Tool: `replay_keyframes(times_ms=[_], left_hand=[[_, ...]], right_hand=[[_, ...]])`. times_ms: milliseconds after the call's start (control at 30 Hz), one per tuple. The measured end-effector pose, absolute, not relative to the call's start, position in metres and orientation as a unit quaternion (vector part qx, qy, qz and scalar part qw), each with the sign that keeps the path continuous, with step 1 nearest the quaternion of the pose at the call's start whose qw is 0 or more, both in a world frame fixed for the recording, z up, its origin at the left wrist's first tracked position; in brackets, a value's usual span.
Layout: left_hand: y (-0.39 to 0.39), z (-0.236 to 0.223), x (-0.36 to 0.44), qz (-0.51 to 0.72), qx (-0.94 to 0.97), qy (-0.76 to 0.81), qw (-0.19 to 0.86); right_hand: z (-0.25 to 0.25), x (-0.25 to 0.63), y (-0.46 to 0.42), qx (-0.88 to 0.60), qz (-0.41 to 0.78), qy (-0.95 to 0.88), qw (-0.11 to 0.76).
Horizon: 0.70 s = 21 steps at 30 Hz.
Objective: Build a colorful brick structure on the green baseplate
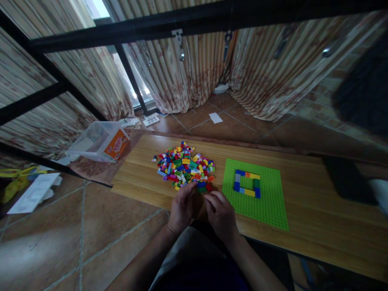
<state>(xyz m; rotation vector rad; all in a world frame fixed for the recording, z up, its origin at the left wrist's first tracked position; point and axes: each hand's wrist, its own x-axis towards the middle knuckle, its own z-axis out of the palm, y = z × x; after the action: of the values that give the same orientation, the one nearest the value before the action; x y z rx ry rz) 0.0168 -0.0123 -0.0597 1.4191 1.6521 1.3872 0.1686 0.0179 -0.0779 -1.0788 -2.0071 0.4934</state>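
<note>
My left hand (182, 205) is at the near edge of a heap of mixed building bricks (183, 166), its fingers bent and drawn together. To its right, my right hand (222, 211) has curled, pinched fingers, and what they hold, if anything, is hidden. Just beyond the fingertips lie a blue brick (201, 184), a dark green brick (202, 189) and a red brick (209, 187). Right of my right hand, a green baseplate (271, 202) lies flat, bearing a hollow square of bricks (257, 191) in blue, yellow, orange and grey.
The wooden table (315, 202) runs across in front of me. A clear plastic box (93, 139) with an orange label stands beyond its left end. At the right lies a dark flat object (348, 180). A black metal frame (200, 24) with hooks crosses above, before striped curtains (194, 76).
</note>
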Motion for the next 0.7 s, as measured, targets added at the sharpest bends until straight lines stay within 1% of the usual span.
replay_keyframes(times_ms=[100, 200, 367, 533, 700], left_hand=[[-0.013, -0.061, 0.017, 0.52, 0.523, 0.618, 0.272], [-0.014, -0.064, 0.018, 0.539, 0.504, 0.615, 0.279], [-0.012, -0.07, 0.022, 0.546, 0.504, 0.618, 0.256], [-0.008, -0.071, 0.025, 0.522, 0.549, 0.616, 0.215], [-0.007, -0.074, 0.026, 0.459, 0.595, 0.637, 0.175]], right_hand=[[-0.078, 0.168, 0.018, -0.415, 0.199, -0.793, 0.399], [-0.079, 0.168, 0.019, -0.419, 0.21, -0.777, 0.421], [-0.08, 0.169, 0.022, -0.479, 0.187, -0.715, 0.474], [-0.083, 0.167, 0.025, -0.509, 0.189, -0.702, 0.461], [-0.087, 0.166, 0.025, -0.504, 0.181, -0.71, 0.457]])
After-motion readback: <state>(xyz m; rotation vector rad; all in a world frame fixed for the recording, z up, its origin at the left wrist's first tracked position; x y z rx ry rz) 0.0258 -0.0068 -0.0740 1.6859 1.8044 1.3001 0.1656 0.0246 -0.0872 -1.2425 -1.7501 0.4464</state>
